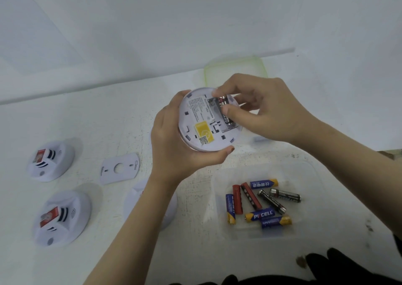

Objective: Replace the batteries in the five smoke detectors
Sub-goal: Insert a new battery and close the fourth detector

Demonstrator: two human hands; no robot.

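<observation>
My left hand [174, 152] grips a round white smoke detector [202, 123] above the table, its back side with a yellow sticker facing me. My right hand [258, 108] pinches a black battery [226, 116] that lies in the detector's open battery bay, thumb at one end and fingertips at the other. A clear plastic tub [313, 199] at the lower right holds several loose batteries [261, 202] in blue, red and black. Two more white detectors with red labels rest at the left, one further back [51, 160] and one nearer [62, 217]. Another detector [137, 199] is mostly hidden under my left forearm.
A flat white mounting plate [119, 170] lies between the left detectors and my left hand. A clear lid with a green rim [235, 67] sits behind my hands near the wall. Dark clothing [339, 267] shows at the bottom edge. The tabletop is white and scuffed.
</observation>
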